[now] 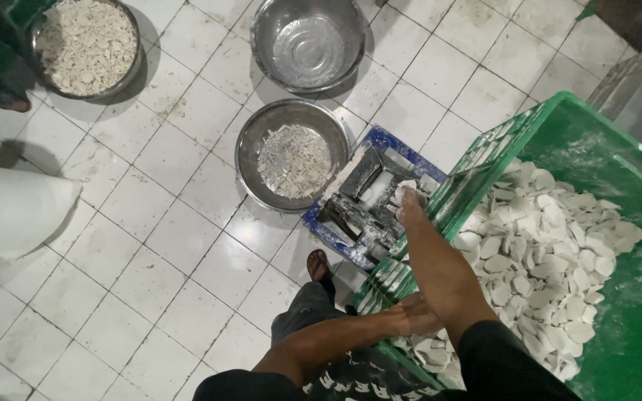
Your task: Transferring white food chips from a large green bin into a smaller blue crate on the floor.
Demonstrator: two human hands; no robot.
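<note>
- Landmark: the cutter (pixel 369 200), a metal slicer on a blue base on the tiled floor (pixel 150 245).
- Our right hand (pixel 409 199) is at the cutter's right edge, fingers pinched on a white slice (pixel 408 184) pressed at the blade slot.
- Our left hand (pixel 417 313) is below-right of the cutter, at the near rim of the green crate (pixel 596 134). We cannot tell if it is gripping anything; the fingers are blurred and partly behind the right forearm.
- The crate, just right of the cutter, is heaped with white slices (pixel 544 252).
- The bowl (pixel 291 156) touching the cutter's left side holds thin cut strips (pixel 293 161).
- Above the cutter is an empty steel bowl (pixel 307 41). Far up-left is a bowl of chips (pixel 87 46).
- Far left of the cutter is a white sack (pixel 13 208). Our sandalled foot (pixel 319 265) is just below the cutter.
- Step, as we judge it: feeding one slice through the cutter, with strips dropping into the touching bowl.
- The next move likely calls for pushing the slice fully through with fingertips clear of the blades, while the left hand gets a fresh slice from the crate.
</note>
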